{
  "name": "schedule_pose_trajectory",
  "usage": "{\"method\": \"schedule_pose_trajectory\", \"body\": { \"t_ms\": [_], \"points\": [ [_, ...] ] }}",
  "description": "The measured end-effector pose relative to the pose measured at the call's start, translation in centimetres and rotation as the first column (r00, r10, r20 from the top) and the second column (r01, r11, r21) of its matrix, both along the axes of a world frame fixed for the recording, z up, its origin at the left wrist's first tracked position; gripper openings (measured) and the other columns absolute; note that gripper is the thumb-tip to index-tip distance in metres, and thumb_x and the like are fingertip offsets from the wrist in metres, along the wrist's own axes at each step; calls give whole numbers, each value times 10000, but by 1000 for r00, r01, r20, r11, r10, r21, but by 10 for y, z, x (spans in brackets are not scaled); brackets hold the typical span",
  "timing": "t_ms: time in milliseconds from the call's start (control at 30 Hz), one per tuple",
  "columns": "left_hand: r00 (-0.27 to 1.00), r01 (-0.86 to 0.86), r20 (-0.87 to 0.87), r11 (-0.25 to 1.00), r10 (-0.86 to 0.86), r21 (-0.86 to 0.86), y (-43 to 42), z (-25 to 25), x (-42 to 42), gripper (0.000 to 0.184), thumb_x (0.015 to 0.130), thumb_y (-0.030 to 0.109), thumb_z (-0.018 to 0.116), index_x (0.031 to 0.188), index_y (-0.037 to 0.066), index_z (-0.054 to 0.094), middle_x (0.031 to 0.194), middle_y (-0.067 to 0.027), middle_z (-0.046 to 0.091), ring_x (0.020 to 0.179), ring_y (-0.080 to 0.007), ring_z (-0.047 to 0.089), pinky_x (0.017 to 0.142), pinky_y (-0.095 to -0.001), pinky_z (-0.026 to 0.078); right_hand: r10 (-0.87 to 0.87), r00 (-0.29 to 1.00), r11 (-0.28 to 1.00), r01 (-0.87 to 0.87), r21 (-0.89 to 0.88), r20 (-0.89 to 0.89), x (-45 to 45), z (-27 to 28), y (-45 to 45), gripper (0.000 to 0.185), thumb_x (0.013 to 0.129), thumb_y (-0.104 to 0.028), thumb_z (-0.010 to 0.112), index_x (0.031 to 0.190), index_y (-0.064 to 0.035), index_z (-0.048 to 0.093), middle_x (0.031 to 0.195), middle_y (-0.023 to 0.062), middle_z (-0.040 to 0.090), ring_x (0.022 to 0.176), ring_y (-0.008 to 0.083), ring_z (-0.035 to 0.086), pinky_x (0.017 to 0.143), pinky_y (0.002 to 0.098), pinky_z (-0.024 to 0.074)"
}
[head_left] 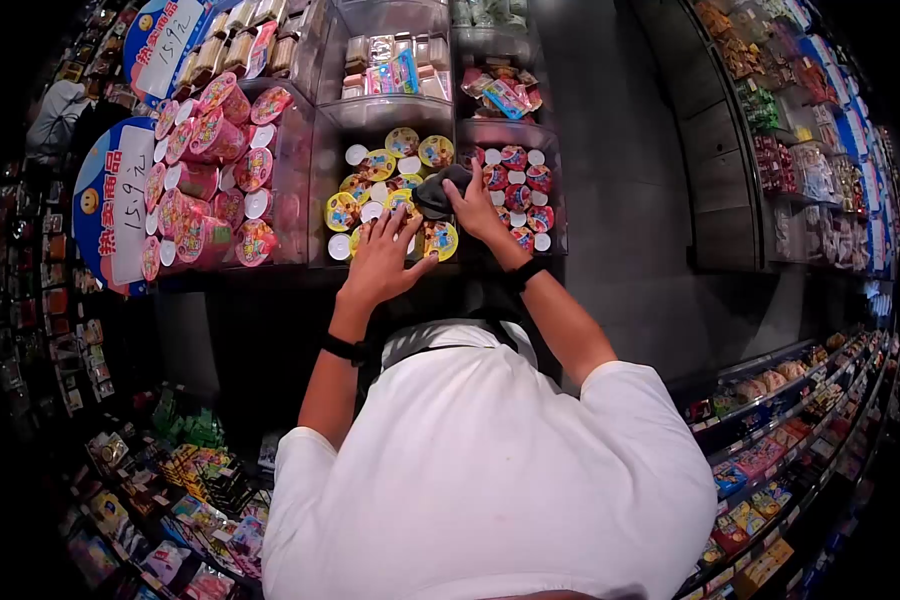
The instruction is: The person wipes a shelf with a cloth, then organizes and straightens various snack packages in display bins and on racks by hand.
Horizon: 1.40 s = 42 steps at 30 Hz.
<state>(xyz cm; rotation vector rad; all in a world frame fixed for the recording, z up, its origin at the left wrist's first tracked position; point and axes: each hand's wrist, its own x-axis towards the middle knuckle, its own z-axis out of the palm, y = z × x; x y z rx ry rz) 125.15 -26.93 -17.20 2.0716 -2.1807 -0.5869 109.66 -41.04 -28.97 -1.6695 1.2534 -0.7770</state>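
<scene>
My left hand (381, 262) rests with its fingers spread on the yellow-lidded cups (342, 211) in the middle clear bin. Nothing shows in its grasp. My right hand (477, 207) holds a dark grey cloth (437, 194) over the divider between that bin and the one to its right. The cloth lies against the right side of the yellow cups. Red-lidded cups (518, 198) and white lids fill the right bin, just beyond my right fingers. Dark bands circle both my wrists.
Pink cups (213, 135) fill the left bin beside blue-and-white price signs (115, 205). More bins of packaged sweets (397, 70) stand behind. A dark cabinet (705, 130) and stocked shelves (770, 430) are at the right. Another person's light sleeve (58, 118) shows at upper left.
</scene>
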Motion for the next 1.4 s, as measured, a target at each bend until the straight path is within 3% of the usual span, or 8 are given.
{"method": "schedule_pose_trajectory", "body": {
  "t_ms": [233,467,500,667,767,933,1133,1400],
  "points": [
    [995,-44,84,981,60,-188,-2,9,-10,648,854,552,582,1338,126,513,1443,-144,431,1355,-318,366,1103,-468,280,108,960,991,-82,110,-257,23,6,-80,952,864,-445,549,1494,37,22,1370,433,344,1272,543,380,1100,505,289],
    [997,-70,-11,944,71,-324,0,4,-10,454,869,460,606,1217,170,633,1370,-96,523,1316,-302,433,1058,-485,358,-15,988,977,-17,-211,-151,36,41,-133,1015,738,-230,717,1482,-14,62,1269,389,475,1151,518,505,1005,483,417],
    [998,-65,0,950,68,-305,-1,5,-10,465,876,477,586,1224,172,633,1384,-81,517,1326,-300,426,1063,-486,354,12,992,997,-23,-80,-128,36,56,-136,1047,694,-158,742,1487,-69,64,1244,365,506,1076,506,555,933,489,460],
    [997,-69,-37,970,62,-233,1,6,-6,504,893,495,552,1258,153,612,1382,-100,519,1291,-328,461,1032,-467,383,-37,999,873,43,-486,21,44,89,-141,693,703,-113,758,1239,-94,320,1024,228,600,970,424,626,803,468,512],
    [1000,0,7,960,2,-279,3,11,-1,522,904,514,528,1280,159,592,1389,-129,499,1294,-348,446,1052,-489,357,243,970,867,-215,-449,5,79,127,-139,541,768,-142,758,1144,-72,375,919,212,613,872,398,661,737,439,522],
    [999,47,-16,986,-50,-160,1,18,0,550,919,525,495,1300,137,576,1360,-134,512,1242,-363,465,1043,-489,357,597,798,621,-528,-579,-88,167,151,-117,344,799,-146,725,1054,-21,531,963,198,622,897,353,645,757,392,516],
    [994,105,-13,986,-108,-130,-1,16,4,565,918,506,504,1335,126,538,1382,-94,507,1261,-322,452,1037,-510,341,512,808,436,-538,-721,-293,167,122,-116,217,776,-22,638,977,-33,558,914,128,595,888,332,606,777,402,495],
    [971,238,9,963,-239,-126,2,4,17,787,678,385,781,1374,183,475,1397,-95,474,1377,-362,327,1057,-562,284,370,900,587,-420,-692,-232,111,120,-115,325,706,78,600,1018,-8,583,1027,172,644,995,380,592,863,430,481]
  ]
}}
